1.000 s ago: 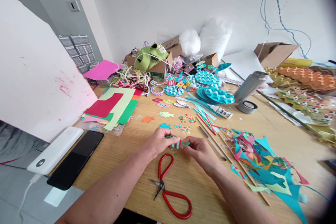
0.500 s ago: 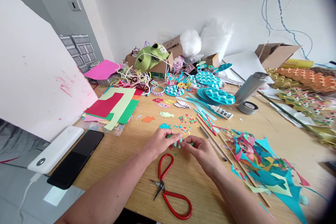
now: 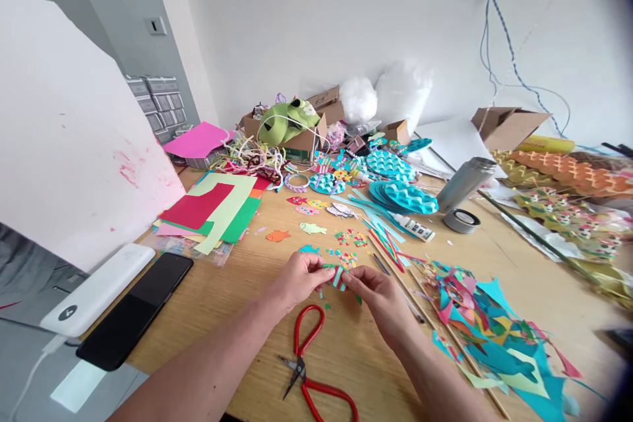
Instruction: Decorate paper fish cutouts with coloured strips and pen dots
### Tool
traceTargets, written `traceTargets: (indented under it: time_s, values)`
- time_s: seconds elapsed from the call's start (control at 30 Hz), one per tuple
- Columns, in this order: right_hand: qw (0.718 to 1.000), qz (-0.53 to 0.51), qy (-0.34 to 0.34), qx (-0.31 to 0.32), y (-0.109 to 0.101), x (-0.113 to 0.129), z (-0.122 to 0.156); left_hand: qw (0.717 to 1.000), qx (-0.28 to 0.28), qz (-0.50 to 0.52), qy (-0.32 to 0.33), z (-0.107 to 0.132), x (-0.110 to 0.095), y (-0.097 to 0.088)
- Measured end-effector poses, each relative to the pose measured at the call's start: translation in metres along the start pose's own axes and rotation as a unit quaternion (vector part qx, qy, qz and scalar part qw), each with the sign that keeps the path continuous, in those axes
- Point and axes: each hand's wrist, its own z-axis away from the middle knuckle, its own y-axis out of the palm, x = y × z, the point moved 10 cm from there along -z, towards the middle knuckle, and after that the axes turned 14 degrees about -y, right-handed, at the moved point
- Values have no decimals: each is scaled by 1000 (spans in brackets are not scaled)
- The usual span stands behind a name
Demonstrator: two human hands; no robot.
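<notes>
Beyond red scissors (image 3: 300, 368), left hand (image 3: 300, 278) and right hand (image 3: 374, 288), narrow grip on striped paper (image 3: 338, 279)

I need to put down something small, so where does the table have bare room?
Bare tabletop shows between the phone and left hand, and between the grey lid and paper scraps. The back, around the blue discs, is crowded.

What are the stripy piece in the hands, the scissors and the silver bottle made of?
The stripy piece is probably paper or thin card: it looks matte, thin and flat-coloured. The scissors have dark grey blades that look like metal; their smooth red handles shine slightly, so perhaps plastic-coated. The bottle is probably metal, with a soft grey sheen.
</notes>
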Motion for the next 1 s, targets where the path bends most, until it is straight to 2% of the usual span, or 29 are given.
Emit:
traceTargets:
  time_s: [0.33, 0.47, 0.53, 0.63, 0.73, 0.83, 1.0]
  values:
    - [999, 35, -17, -1, -5, -8, -3, 1000, -1, 8, 0, 0, 0, 1]
    - [999, 17, -21, -21, -16, -15, -7, 994, -72, 82, 17, -4, -1, -18]
    - [999, 19, -20, -27, -21, -14, -12, 986, -122, 111, 5, -8, 5, -30]
    - [998, 60, -19, -3, -18, -3, -31, 977, -166, 129, 29, -6, 3, -39]
    - [993, 93, -51, 49, 4, 16, -69, 975, -156, 145, 59, 0, -3, -34]
    - [973, 185, -106, 86, 39, 30, -121, 977, -141, 132, 96, 10, -14, -27]
    - [946, 272, -124, 122, 104, 11, -200, 978, -124, 137, 95, 10, -15, -26]
